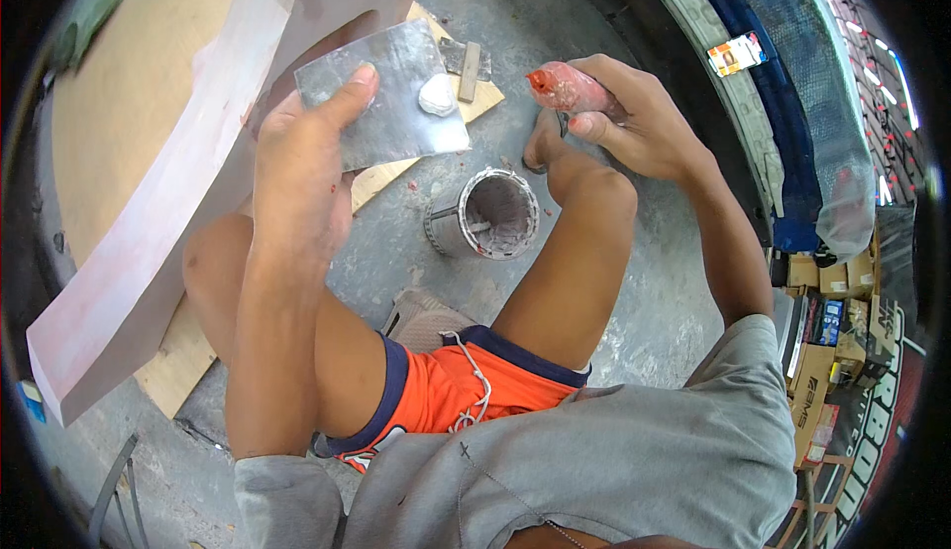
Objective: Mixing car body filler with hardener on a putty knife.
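My left hand (304, 140) grips a flat metal mixing plate (394, 129) by its near left corner, thumb on top. A white dollop of putty-like paste (437, 96) rests near the plate's right edge. My right hand (646, 110) is closed around a crumpled red tube (576, 88), smeared with white. Its nozzle, coated in red paste, points left towards the plate, and a gap separates the two. On the floor below stands an open metal can (444, 220) with grey residue on its rim and walls; something pale and stick-like shows inside.
At left, a large curved panel (160, 229) in patchy pinkish-grey rests over plywood (141, 103). A small wooden strip (469, 72) and a dark pad lie on a board beyond the plate. A phone (737, 53) sits on a wrapped part at right. Cardboard boxes (813, 378) are stacked nearby.
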Motion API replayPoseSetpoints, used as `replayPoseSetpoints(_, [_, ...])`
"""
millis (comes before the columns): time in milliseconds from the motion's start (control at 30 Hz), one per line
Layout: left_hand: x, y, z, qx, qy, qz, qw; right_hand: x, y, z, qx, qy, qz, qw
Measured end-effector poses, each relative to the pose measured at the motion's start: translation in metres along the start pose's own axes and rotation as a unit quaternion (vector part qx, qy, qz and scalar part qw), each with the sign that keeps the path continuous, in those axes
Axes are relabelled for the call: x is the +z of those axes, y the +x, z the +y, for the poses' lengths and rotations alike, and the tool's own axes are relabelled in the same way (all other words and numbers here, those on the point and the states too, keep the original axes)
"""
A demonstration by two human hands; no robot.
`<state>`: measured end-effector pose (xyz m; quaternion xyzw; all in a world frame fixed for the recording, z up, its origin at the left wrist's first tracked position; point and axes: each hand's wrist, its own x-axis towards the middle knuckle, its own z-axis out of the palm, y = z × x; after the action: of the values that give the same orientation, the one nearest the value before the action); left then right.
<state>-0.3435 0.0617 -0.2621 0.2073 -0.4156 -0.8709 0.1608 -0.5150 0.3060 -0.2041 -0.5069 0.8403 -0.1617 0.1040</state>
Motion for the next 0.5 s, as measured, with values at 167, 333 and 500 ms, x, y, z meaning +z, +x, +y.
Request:
replayPoseSetpoints(167, [-0.001,0.001,-0.015,-0.023,-0.008,-0.054,0.998,-0.009,-0.003,-0.025,-0.067,-0.114,0.001,0.991])
replayPoseSetpoints(333, [0.004,-0.003,-0.023,-0.060,-0.014,-0.047,0.997,-0.003,-0.001,-0.044,-0.123,-0.274,0.016,0.954])
replayPoseSetpoints(500, [0.005,-0.007,-0.023,-0.079,-0.025,-0.061,0.995,-0.006,-0.002,-0.052,-0.144,-0.343,0.015,0.928])
